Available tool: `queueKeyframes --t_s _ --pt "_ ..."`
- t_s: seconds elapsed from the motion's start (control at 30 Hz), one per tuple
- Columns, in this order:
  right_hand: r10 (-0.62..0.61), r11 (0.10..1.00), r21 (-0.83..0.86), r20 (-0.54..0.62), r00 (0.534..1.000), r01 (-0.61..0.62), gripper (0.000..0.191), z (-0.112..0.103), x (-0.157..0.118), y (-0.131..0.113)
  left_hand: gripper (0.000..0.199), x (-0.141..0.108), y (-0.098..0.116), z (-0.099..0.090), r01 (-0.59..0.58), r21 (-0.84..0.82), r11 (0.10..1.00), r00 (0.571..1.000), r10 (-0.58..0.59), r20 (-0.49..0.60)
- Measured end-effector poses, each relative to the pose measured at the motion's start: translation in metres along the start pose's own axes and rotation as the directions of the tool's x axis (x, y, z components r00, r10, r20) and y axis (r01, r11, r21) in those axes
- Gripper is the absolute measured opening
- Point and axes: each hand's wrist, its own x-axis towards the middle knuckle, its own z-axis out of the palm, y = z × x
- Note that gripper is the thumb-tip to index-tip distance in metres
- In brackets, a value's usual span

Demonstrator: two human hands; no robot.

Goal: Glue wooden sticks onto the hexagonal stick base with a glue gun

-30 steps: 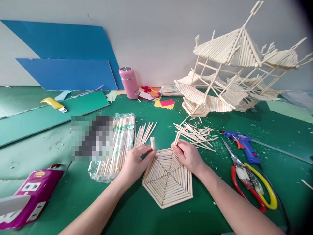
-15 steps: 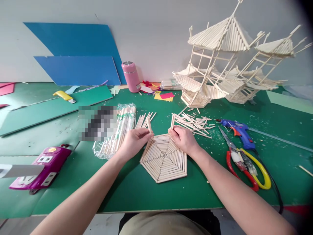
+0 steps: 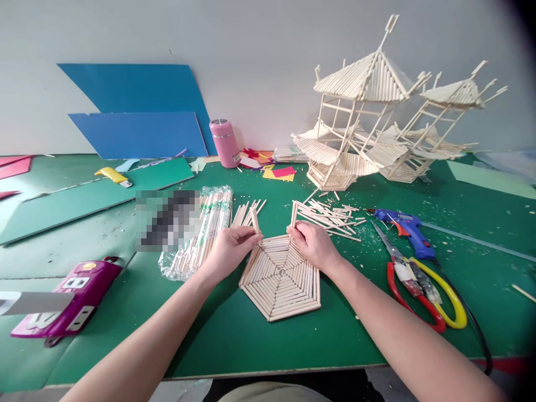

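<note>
A hexagonal panel (image 3: 280,285) of wooden sticks, laid in rings around its centre, lies flat on the green table. At its far left corner my left hand (image 3: 234,248) is closed in a pinch on a short upright wooden stick piece (image 3: 255,219). My right hand (image 3: 312,245) pinches a similar upright stick piece (image 3: 295,214) at the far right corner. Both pieces lean slightly and look like sticks side by side. Whether their lower ends touch the panel is hidden by my fingers. Loose cut sticks (image 3: 333,218) lie just beyond my right hand.
A plastic bag of sticks (image 3: 209,223) lies left. To the right are a blue glue gun (image 3: 404,226) with a cord and large scissors (image 3: 419,290). Stick-built pavilions (image 3: 364,128) stand behind, near a pink flask (image 3: 225,142). A yellow cutter (image 3: 113,176) and purple device (image 3: 79,301) sit left.
The camera view has tilted up slightly, so the scene sits lower in the picture. Both hands keep their pinch on the upright stick pieces, and the panel stays in place.
</note>
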Motion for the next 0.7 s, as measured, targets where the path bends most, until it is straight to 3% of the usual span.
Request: queueKeyframes --t_s 0.7 --pt "0.008 0.999 0.032 0.018 1.0 -0.008 0.027 0.0002 0.0023 -0.0009 0.021 -0.0011 -0.0024 -0.0009 0.009 0.015 1.0 0.999 -0.009 0.034"
